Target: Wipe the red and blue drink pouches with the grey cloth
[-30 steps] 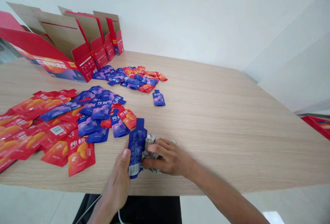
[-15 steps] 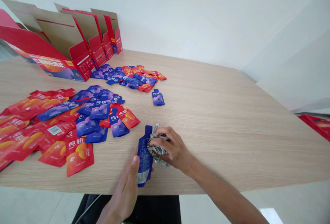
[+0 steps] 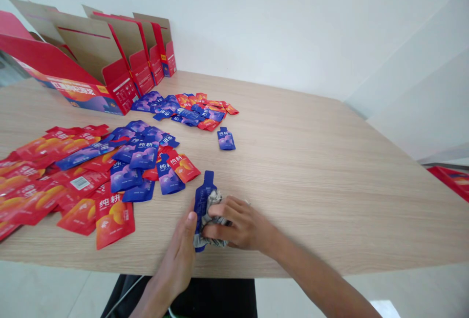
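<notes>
Head view: left hand (image 3: 179,254) grips a flat dark-blue foil pouch with a narrow neck (image 3: 201,201), thumb along its left edge, neck pointing away from the person. Right hand (image 3: 240,222) grasps a crumpled grey-and-white patterned cloth (image 3: 213,199), pressed against the pouch's right side, covering part of the printed back and the barcode. Pouch sits near the front edge of the pale wood-grain table (image 3: 311,176); whether it touches the tabletop, cannot tell.

Left of the hands: big overlapping pile of glossy red-orange foil pouches with fruit prints (image 3: 115,220), blue-purple foil pouches (image 3: 144,153) bunched at its right end. One pouch in the red part lies barcode up. Farther back, smaller mixed cluster of red and blue pouches (image 3: 188,114). Single small blue-purple pouch (image 3: 226,139) lies just in front of that cluster's right end, apart from it.

Back left: row of red printed cardboard boxes with raised brown-lined flaps (image 3: 88,95), near the white wall (image 3: 274,25). Red printed object (image 3: 452,181) at far right, cut off by frame edge.
</notes>
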Tool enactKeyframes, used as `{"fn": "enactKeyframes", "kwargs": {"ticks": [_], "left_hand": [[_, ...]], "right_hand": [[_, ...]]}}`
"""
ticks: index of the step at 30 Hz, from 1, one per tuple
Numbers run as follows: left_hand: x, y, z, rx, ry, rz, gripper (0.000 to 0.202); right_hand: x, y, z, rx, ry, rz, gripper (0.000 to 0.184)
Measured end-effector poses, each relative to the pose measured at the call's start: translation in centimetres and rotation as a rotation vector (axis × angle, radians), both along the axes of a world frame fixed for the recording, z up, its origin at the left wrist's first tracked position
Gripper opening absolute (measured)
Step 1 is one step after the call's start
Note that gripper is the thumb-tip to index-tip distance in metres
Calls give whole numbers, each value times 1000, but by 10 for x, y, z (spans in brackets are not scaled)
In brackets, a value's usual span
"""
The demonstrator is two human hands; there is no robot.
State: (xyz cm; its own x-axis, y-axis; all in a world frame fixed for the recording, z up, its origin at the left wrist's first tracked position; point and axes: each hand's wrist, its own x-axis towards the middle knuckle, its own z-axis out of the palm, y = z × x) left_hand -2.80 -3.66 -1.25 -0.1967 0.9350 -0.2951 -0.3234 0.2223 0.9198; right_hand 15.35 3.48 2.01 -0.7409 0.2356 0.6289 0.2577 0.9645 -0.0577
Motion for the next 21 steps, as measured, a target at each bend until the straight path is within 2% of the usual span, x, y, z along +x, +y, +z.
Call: {"fn": "enactKeyframes", "kwargs": {"ticks": [3, 6, 9, 12, 15, 18, 21], "left_hand": [[1, 3, 4, -31, 126, 8, 43], [3, 1, 7, -46, 94, 1, 34], [7, -4, 6, -51, -63, -84, 31], [13, -11, 0, -23, -234, -205, 37], [18, -14, -3, -85, -352, -263, 41], [21, -11, 4, -125, -508, -289, 42], [22, -4, 15, -73, -598, -276, 45]], "right_hand": [[-5, -2, 0, 41, 7, 71, 19], [-6, -2, 2, 33, 28, 53, 21], [-1, 1, 4, -12, 81, -25, 20], [5, 5, 4, -85, 138, -117, 13], [9, 6, 3, -149, 201, -192, 9], [12, 7, 4, -210, 266, -220, 15], [12, 8, 4, -249, 350, -263, 19]]}}
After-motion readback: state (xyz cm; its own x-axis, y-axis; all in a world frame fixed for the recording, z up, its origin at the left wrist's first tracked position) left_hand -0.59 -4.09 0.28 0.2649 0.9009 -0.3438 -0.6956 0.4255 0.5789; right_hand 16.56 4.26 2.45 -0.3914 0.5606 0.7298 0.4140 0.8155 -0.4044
